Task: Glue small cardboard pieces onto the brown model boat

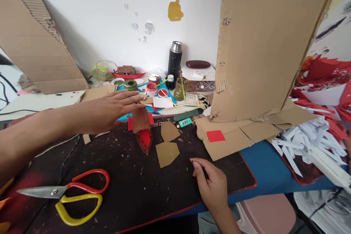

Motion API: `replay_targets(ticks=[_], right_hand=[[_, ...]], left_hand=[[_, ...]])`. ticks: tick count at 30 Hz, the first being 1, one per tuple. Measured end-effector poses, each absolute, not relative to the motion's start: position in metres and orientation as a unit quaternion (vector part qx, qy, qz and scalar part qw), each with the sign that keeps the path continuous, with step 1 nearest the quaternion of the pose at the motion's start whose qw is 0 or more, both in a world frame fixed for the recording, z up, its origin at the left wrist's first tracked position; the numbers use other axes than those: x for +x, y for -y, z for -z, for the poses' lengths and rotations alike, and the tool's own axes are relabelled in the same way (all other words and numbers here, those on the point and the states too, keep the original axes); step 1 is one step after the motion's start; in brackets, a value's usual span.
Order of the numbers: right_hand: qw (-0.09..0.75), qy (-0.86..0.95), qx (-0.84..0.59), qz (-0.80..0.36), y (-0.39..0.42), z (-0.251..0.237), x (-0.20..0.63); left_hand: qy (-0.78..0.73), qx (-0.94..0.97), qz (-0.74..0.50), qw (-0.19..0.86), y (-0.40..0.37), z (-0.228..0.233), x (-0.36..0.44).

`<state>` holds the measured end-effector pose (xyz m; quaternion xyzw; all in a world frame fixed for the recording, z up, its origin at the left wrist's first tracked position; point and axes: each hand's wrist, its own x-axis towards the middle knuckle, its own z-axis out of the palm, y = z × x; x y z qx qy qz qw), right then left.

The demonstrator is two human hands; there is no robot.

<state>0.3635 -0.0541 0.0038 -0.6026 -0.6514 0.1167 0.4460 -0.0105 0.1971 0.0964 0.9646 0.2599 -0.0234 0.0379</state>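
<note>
- Left hand point(109, 111) is stretched out flat over the back of the black mat point(131, 182), fingers straight and close together, not pinching anything. The fingertips sit right at the top of the little cardboard boat piece point(142, 129), looks like touching or just about; hard to say which from here.
- That boat piece lies mid-mat, brown at the top and painted red toward its pointed lower end. I'd guess it's flat on the mat so the paint side stays up.
- Right hand point(211, 184) rests on the near edge of the mat, fingers loosely curled, holding nothing. It reads like it's just parked there to brace.
- Two tan cardboard cutouts point(168, 142) lie just right of the boat piece, apart from both hands, handy for grabbing.
- Scissors point(68, 193), red and yellow handles, lie shut on the near left of the mat, well away from the boat piece.
- Paint pots point(151, 88) and a jar with brushes point(181, 88) are bunched at the back of the bench, by the black flask point(174, 60), out of the working area I reckon.
- A big cardboard sheet point(263, 44) stands on the right, with a small red square point(215, 136) on the flat cardboard under it.
</note>
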Motion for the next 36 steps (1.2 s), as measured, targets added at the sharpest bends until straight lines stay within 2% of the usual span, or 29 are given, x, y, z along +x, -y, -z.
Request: replay_targets(ticks=[5,12,17,26,36], right_hand=[[0.441,0.657,-0.6,-0.113,0.054,-0.003,0.364],[0.444,0.653,-0.601,-0.12,0.054,-0.002,0.364],[0.448,0.65,-0.601,-0.123,0.054,-0.002,0.364],[0.457,0.651,-0.593,-0.124,0.055,0.0,0.365],[0.461,0.646,-0.594,-0.131,0.056,0.001,0.366]], left_hand=[[-0.295,0.951,-0.008,0.094,-0.188,-0.104,0.002],[-0.339,0.938,-0.023,0.068,-0.183,-0.082,0.019],[-0.347,0.935,-0.031,0.061,-0.177,-0.092,0.026],[-0.49,0.87,-0.03,-0.053,-0.154,-0.117,0.007],[-0.56,0.815,0.049,-0.143,-0.147,-0.104,0.008]])
